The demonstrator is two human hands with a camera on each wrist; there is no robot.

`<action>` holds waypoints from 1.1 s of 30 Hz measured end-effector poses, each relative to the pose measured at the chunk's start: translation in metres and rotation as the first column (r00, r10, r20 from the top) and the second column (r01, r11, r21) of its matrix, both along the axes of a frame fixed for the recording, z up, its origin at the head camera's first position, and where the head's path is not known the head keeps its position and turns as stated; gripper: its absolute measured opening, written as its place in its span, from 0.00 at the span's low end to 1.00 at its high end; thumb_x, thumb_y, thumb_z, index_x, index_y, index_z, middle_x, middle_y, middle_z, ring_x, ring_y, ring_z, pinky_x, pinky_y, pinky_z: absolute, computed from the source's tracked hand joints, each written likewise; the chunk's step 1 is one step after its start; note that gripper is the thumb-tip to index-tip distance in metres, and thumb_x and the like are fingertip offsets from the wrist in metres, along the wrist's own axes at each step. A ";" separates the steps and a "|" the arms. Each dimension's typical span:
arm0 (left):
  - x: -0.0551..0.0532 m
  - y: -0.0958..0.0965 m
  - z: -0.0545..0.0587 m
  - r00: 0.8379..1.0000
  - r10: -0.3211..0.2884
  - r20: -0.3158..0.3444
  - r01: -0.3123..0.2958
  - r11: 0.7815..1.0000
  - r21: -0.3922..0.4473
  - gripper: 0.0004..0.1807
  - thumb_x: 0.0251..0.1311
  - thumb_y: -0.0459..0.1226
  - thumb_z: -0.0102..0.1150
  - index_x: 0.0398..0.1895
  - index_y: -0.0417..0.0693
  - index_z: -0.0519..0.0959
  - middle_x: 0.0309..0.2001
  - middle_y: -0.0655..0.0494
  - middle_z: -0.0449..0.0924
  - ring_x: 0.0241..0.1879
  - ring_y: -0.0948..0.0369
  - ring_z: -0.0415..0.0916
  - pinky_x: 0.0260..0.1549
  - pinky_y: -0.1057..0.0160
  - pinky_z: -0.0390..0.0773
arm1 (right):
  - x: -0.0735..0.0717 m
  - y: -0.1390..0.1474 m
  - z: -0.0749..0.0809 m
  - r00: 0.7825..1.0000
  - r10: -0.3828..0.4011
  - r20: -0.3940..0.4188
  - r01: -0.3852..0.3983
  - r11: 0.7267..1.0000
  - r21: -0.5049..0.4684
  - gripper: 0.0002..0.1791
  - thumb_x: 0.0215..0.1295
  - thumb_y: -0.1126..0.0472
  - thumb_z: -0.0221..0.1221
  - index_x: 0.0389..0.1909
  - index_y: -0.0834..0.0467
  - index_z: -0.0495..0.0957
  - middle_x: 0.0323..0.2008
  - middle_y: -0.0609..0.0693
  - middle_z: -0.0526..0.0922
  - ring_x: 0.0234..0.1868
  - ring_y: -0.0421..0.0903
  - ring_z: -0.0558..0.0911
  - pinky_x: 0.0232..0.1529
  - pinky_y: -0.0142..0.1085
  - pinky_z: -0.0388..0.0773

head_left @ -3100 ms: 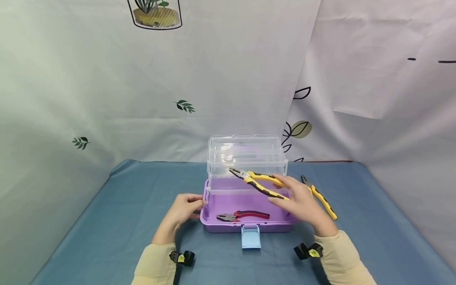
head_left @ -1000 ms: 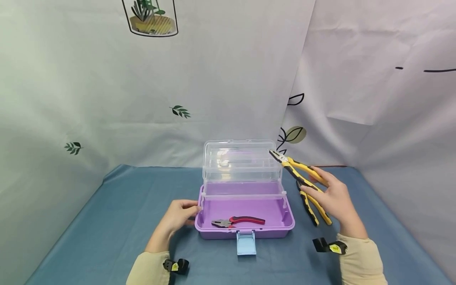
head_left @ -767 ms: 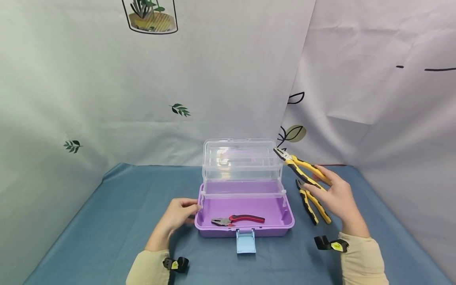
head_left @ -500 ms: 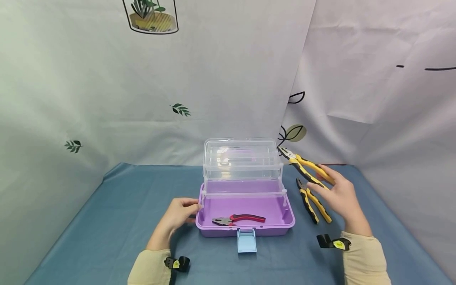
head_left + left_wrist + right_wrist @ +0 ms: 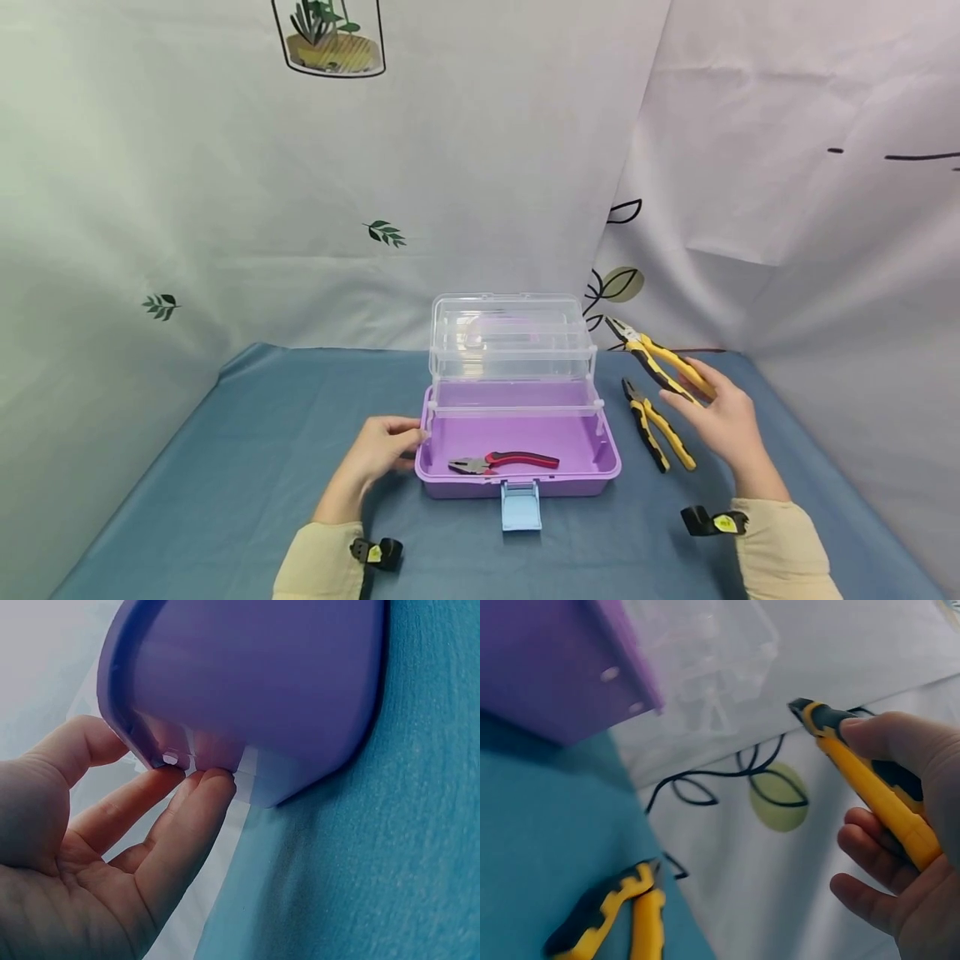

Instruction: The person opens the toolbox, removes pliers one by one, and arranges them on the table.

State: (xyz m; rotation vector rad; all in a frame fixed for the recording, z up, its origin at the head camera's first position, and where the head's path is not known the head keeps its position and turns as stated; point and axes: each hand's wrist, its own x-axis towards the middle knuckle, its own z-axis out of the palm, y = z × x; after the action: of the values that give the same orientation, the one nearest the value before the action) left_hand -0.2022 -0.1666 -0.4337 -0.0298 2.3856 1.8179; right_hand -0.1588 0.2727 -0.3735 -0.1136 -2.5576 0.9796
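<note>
A purple toolbox (image 5: 480, 488) stands with its clear lid (image 5: 513, 337) raised. My left hand (image 5: 381, 450) pinches its left rim; in the left wrist view the thumb is at the rim and the fingertips touch the side wall (image 5: 247, 682). My right hand (image 5: 729, 421) holds yellow-and-black pliers (image 5: 671, 358) by the handles, raised right of the box, handles spread, head pointing up and left. A second pair of yellow-and-black pliers (image 5: 649, 429) lies on the cloth below it, handles apart. Inside the box, near the front, are red-and-black pliers (image 5: 521, 458).
A light blue latch (image 5: 521, 508) hangs down at the box front. The blue cloth (image 5: 285, 425) covers the table, with cloth to both sides of the box. Behind it hangs a pale printed curtain (image 5: 495, 183).
My right hand has carried the yellow-and-black pliers from above the box out to the right, past its lid. My left hand keeps its hold on the rim.
</note>
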 end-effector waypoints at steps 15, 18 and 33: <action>-0.002 0.000 0.002 1.000 -0.021 0.014 0.021 1.000 0.016 0.18 0.54 0.34 0.60 0.47 0.33 0.80 0.42 0.41 0.84 0.35 0.57 0.83 0.30 0.58 0.85 | 0.002 0.012 -0.021 0.991 -0.133 0.019 0.133 0.990 -0.041 0.43 0.59 0.43 0.61 0.69 0.62 0.60 0.53 0.65 0.78 0.54 0.62 0.77 0.45 0.52 0.79; -0.002 -0.001 0.002 1.000 -0.017 0.018 0.017 1.000 0.017 0.18 0.54 0.34 0.60 0.48 0.33 0.80 0.42 0.41 0.83 0.35 0.57 0.83 0.30 0.58 0.85 | 0.001 0.013 -0.023 0.988 -0.153 0.031 0.154 0.987 -0.052 0.44 0.58 0.41 0.61 0.69 0.60 0.60 0.53 0.65 0.78 0.54 0.62 0.77 0.42 0.51 0.79; -0.004 -0.003 0.003 0.999 -0.034 0.015 0.034 0.999 0.016 0.20 0.53 0.35 0.61 0.48 0.32 0.79 0.41 0.41 0.84 0.34 0.57 0.83 0.29 0.59 0.85 | 0.005 0.020 -0.028 0.991 -0.100 0.091 0.105 0.993 -0.052 0.44 0.62 0.42 0.57 0.71 0.64 0.55 0.57 0.69 0.72 0.54 0.64 0.74 0.30 0.19 0.68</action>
State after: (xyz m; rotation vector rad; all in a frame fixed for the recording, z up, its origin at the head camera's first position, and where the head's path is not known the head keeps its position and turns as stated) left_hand -0.2059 -0.1697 -0.4306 -0.0014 2.3461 1.8150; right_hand -0.1539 0.2926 -0.4015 -0.3075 -2.5746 1.0293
